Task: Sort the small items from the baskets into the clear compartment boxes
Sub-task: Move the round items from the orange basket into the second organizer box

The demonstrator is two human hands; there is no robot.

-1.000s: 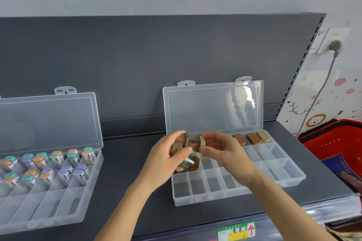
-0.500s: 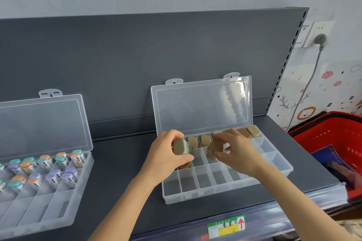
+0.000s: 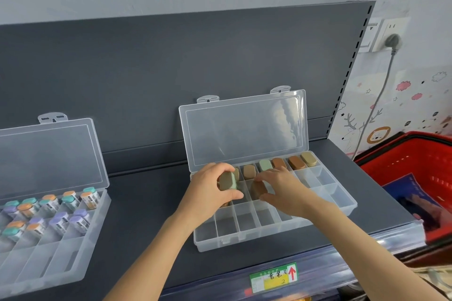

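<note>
Olive case left hand, brown case right hand

A dark grey shelf fills the lower half of the frame, backed by an upright grey panel. Two clear boxes lie on it, well apart, with their lids raised: the centre box and the left box, which is cut by the frame edge. A green-and-yellow label sits on the shelf's front rail, lower centre.
</note>
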